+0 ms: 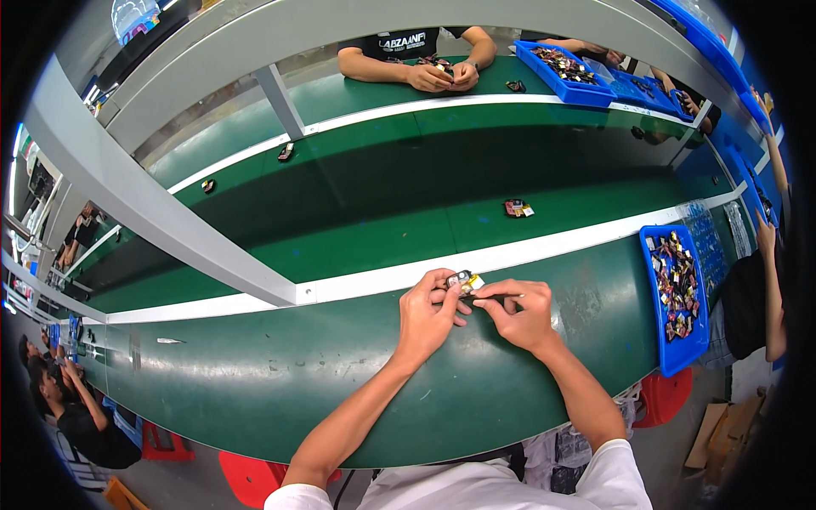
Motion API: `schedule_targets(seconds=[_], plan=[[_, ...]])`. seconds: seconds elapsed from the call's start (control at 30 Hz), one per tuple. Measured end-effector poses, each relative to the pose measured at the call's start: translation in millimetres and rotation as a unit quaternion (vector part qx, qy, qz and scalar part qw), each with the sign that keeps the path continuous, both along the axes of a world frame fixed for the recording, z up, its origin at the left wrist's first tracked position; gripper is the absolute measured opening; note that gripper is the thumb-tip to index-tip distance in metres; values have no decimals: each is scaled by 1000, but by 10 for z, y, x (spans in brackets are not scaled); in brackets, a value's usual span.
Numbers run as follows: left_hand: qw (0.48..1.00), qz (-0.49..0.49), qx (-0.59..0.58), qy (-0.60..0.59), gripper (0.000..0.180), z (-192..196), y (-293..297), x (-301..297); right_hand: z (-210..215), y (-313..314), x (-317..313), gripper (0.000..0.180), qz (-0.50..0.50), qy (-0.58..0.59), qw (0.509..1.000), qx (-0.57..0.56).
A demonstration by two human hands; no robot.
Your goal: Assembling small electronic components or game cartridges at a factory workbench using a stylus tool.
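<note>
My left hand (pixel 427 312) grips a small black electronic part (pixel 460 279) with a yellow and white tag, above the near green worktop (pixel 280 374). Close against it, my right hand (pixel 520 313) has thumb and forefinger pinched at the tag's edge. A thin, light-tipped thing (pixel 518 295) pokes out from the right fingers; its kind is too small to tell. My fingers hide part of the black part.
A blue bin (pixel 705 340) of similar parts stands at the right. Beyond the white rail, a green conveyor belt (pixel 382 242) carries a few loose parts (pixel 517 208). Grey posts (pixel 161 204) rise at the left. Across the belt, a person's hands (pixel 442 78) work beside another blue bin (pixel 586 95).
</note>
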State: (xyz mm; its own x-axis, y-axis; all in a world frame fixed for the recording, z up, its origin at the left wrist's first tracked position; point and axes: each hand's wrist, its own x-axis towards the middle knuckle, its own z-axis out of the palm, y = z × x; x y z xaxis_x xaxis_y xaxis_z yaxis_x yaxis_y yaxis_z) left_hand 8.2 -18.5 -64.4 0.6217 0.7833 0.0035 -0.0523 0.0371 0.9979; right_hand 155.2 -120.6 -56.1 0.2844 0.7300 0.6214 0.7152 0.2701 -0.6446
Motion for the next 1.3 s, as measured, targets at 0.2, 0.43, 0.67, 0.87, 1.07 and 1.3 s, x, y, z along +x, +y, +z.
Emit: schedule_targets(seconds=[0.2, 0.43, 0.67, 0.87, 1.07, 1.3], plan=[[1000, 1, -18, -18, 26, -10, 10, -6, 2, -14, 14, 15, 6, 82, 996, -23], [998, 0, -52, -27, 26, 3, 27, -28, 107, -35, 22, 12, -5, 164, 986, 11], [999, -3, 53, -7, 24, 8, -65, 9, 57, -20, 23, 18, -33, 353, 935, -25], [997, -8, 75, -6, 25, 10, -93, 33, 49, -6, 8, 17, -19, 397, 917, -36], [997, -25, 70, -16, 27, -11, -90, 18, 115, -26, 3, 16, -30, 459, 882, -99], [997, -55, 40, -34, 28, -20, -55, 10, 55, -48, 68, 17, -22, 474, 872, -122]])
